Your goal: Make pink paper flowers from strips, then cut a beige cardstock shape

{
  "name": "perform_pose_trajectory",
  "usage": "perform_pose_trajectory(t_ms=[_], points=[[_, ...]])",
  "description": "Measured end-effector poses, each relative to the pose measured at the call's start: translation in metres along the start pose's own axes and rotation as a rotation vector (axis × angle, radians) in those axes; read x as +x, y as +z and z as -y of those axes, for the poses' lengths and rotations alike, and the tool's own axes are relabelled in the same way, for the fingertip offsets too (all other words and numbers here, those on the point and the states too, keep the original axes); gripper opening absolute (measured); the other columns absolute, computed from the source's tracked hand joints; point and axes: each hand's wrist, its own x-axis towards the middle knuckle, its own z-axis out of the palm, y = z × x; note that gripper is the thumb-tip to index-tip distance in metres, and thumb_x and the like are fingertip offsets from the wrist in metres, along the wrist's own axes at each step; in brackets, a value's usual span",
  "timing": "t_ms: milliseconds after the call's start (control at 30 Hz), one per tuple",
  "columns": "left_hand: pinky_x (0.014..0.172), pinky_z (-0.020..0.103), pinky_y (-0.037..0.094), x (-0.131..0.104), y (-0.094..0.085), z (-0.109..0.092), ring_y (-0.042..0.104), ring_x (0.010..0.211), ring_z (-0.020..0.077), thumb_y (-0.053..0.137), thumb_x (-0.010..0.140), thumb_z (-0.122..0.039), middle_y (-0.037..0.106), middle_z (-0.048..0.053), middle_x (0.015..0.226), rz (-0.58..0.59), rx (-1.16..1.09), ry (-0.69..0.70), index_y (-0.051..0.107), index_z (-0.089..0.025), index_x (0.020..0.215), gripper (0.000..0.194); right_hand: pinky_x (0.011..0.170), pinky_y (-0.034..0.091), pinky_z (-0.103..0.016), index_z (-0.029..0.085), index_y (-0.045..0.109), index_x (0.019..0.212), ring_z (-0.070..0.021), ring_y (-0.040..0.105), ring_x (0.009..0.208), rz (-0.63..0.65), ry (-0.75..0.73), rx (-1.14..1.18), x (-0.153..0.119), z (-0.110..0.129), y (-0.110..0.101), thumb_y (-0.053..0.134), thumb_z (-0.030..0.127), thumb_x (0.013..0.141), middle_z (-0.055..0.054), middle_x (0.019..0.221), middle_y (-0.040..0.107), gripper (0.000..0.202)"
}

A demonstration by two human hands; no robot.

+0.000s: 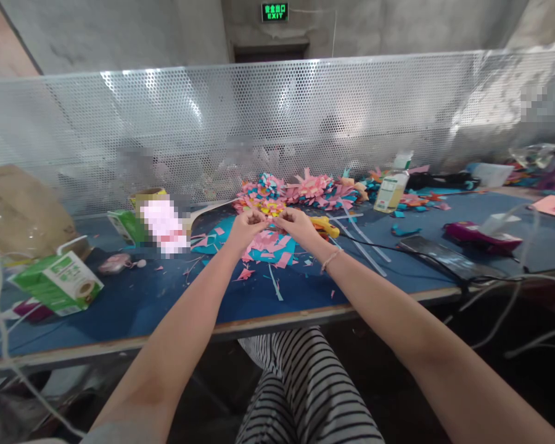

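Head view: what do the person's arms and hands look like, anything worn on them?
Both forearms are bare, with no gloves on the left hand or right hand. A thin bracelet circles the right wrist. A grey sleeve edge shows at the left upper arm. No rings or watch can be made out.
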Motion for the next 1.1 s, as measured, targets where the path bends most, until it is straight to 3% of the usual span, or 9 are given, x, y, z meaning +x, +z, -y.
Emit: perform_pose_trajectory(t_ms=[133,267,600,1100], points=[[0.045,0.02,0.03,0.002,-0.001,0.003,0.041,0.043,0.0046,0.073,0.05,-0.017,0.051,-0.005,0.051,-0.109,-0.15,-0.126,0.054,-0.016,0.059,0.021,0.053,0.046,-0.026,0.019,0.047,0.066,-0.0124,0.056,0.052,0.001,0.02,0.115,0.002,-0.003,0.001,0.058,0.038,0.07,0.004,0.055,0.052,0.022],[0.04,0.019,0.027,0.002,-0.001,-0.001,0.041,0.041,0.0041,0.074,0.048,-0.016,0.051,-0.005,0.049,-0.135,-0.247,-0.226,0.054,-0.016,0.058,0.023,0.055,0.048,-0.027,0.02,0.048,0.071,-0.0117,0.056,0.052,0.022,0.006,0.177,0.004,-0.006,0.002,0.062,0.034,0.067,0.004,0.058,0.053,0.021],[0.048,0.021,0.036,-0.003,0.001,-0.012,0.047,0.048,0.0062,0.074,0.049,-0.014,0.052,-0.004,0.051,-0.076,-0.337,-0.254,0.053,-0.016,0.056,0.022,0.055,0.048,-0.025,0.019,0.047,0.072,-0.0101,0.055,0.052,-0.019,-0.079,0.091,0.004,-0.007,-0.001,0.059,0.031,0.067,0.004,0.059,0.052,0.018],[0.045,0.021,0.035,0.0,0.0,-0.01,0.047,0.048,0.0069,0.072,0.048,-0.011,0.051,-0.004,0.051,-0.1,-0.343,-0.305,0.054,-0.016,0.06,0.022,0.061,0.048,-0.028,0.02,0.049,0.072,-0.0131,0.056,0.063,-0.096,-0.127,-0.058,0.004,-0.008,-0.002,0.055,0.029,0.068,0.001,0.065,0.054,0.012]])
